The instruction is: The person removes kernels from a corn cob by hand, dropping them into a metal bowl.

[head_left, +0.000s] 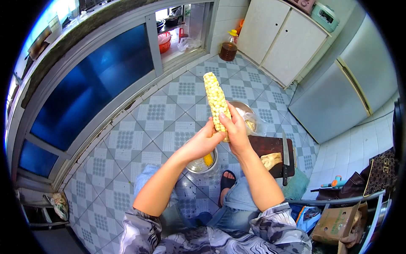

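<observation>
At the left, a metal bowl (202, 171) stands on the tiled floor (163, 116), a yellow piece of corn (208, 159) inside it; a base held over that rim would let any loose kernel fall in. Higher up, the left hand (204, 141) grips the lower end of the corn cob (216, 99), thumb pressed across it; the other fingers are partly hidden, so I cannot tell how tightly they curl. The cob sits between both hands, its tip pointing away from the person and slightly left. The right hand (237, 130) pinches it from the other side, thumb on the kernels, fingers wrapped behind. Steady thumb pressure, with the left hand bracing the base, looks the surest way. Farther right, the knife (286, 156) lies on the dark cutting board (264, 146), best kept clear of the wrist
</observation>
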A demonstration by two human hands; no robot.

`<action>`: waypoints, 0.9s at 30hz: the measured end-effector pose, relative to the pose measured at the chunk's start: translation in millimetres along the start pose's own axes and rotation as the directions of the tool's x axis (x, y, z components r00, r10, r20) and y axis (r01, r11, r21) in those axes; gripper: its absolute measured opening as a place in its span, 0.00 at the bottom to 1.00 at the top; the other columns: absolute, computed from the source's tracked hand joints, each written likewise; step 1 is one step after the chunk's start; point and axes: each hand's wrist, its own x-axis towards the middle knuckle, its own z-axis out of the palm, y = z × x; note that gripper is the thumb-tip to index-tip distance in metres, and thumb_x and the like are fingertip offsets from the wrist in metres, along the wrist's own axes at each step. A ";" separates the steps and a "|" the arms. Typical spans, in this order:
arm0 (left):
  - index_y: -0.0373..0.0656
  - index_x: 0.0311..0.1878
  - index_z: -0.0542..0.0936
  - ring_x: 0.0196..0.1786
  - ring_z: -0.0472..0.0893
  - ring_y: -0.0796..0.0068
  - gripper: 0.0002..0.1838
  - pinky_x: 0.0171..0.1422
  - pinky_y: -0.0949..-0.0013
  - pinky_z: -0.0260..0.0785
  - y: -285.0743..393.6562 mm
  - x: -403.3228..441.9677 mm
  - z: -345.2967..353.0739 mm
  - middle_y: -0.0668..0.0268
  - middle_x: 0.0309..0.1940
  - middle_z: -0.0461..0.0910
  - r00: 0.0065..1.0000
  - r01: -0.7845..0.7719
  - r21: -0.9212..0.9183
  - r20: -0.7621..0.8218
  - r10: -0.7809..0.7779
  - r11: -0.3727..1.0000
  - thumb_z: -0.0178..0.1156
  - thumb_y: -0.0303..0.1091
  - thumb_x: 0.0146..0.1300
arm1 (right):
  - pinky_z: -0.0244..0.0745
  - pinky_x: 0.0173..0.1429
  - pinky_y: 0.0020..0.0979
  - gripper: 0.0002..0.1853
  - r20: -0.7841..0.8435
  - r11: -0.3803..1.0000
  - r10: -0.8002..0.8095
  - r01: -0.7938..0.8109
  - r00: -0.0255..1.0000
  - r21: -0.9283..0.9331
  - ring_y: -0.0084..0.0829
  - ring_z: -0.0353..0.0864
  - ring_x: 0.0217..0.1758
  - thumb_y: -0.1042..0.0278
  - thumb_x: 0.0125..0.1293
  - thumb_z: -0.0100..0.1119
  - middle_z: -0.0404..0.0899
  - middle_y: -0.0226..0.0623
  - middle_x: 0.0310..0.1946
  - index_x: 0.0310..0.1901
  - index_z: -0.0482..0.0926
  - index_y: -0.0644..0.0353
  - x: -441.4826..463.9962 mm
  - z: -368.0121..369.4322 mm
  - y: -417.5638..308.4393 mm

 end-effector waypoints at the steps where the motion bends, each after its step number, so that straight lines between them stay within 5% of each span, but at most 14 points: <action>1: 0.37 0.63 0.58 0.26 0.65 0.85 0.24 0.28 0.79 0.60 -5.6 1.2 1.0 0.71 0.28 0.68 0.998 -0.060 0.049 -0.015 0.060 0.997 0.46 0.32 0.65 | 0.73 0.52 0.27 0.27 0.012 1.000 -0.002 0.002 1.000 -0.020 0.26 0.76 0.48 0.70 0.64 0.53 0.72 0.38 0.51 0.64 0.59 0.64 0.1 -0.7 0.5; 5: 0.31 0.61 0.58 0.28 0.68 0.82 0.24 0.31 0.76 0.63 -42.2 14.1 -0.6 0.68 0.29 0.69 0.891 -0.393 0.374 -0.072 0.448 0.840 0.45 0.31 0.65 | 0.75 0.49 0.28 0.28 -0.005 1.000 -0.018 0.018 1.000 -0.020 0.27 0.78 0.45 0.72 0.63 0.55 0.73 0.38 0.49 0.63 0.59 0.65 -2.0 3.1 -3.4; 8: 0.29 0.59 0.59 0.29 0.69 0.80 0.22 0.34 0.75 0.65 -45.1 13.1 0.6 0.68 0.30 0.70 0.901 -0.346 0.371 -0.125 0.416 0.862 0.42 0.29 0.64 | 0.74 0.47 0.26 0.30 -0.019 0.999 -0.044 0.044 0.999 -0.008 0.24 0.77 0.42 0.71 0.61 0.59 0.73 0.37 0.48 0.63 0.60 0.67 -1.0 1.8 -1.4; 11: 0.32 0.59 0.60 0.29 0.69 0.81 0.21 0.32 0.76 0.64 -31.1 6.6 0.7 0.68 0.30 0.70 0.983 -0.120 0.278 -0.099 0.152 0.953 0.40 0.28 0.63 | 0.75 0.44 0.26 0.31 -0.042 0.999 -0.039 0.038 0.998 -0.029 0.24 0.78 0.41 0.71 0.61 0.59 0.74 0.37 0.46 0.64 0.59 0.66 -0.4 -0.1 -0.1; 14: 0.37 0.58 0.62 0.27 0.68 0.83 0.19 0.30 0.77 0.63 -16.7 2.3 2.1 0.69 0.29 0.70 0.992 -0.107 0.177 -0.047 0.117 0.978 0.39 0.29 0.63 | 0.75 0.43 0.26 0.32 -0.055 0.998 0.028 -0.025 0.998 0.063 0.24 0.78 0.39 0.71 0.61 0.59 0.75 0.37 0.45 0.65 0.59 0.66 -0.2 -1.5 -1.4; 19: 0.42 0.59 0.62 0.23 0.63 0.87 0.18 0.26 0.81 0.57 -3.9 -1.2 -2.9 0.73 0.27 0.68 0.983 0.175 -0.258 0.098 -0.154 0.950 0.41 0.31 0.65 | 0.76 0.42 0.26 0.32 -0.067 1.000 0.006 -0.007 0.998 -0.012 0.25 0.78 0.39 0.72 0.61 0.59 0.75 0.38 0.45 0.65 0.58 0.66 -1.9 -1.6 -1.7; 27: 0.41 0.60 0.61 0.24 0.64 0.87 0.19 0.26 0.81 0.57 -9.9 -1.1 4.3 0.73 0.27 0.68 0.996 0.086 -0.083 -0.013 -0.087 0.993 0.43 0.37 0.68 | 0.75 0.43 0.26 0.32 -0.066 1.000 -0.016 0.015 0.998 -0.013 0.25 0.78 0.40 0.73 0.61 0.58 0.75 0.39 0.46 0.65 0.58 0.67 -4.1 -0.8 -1.9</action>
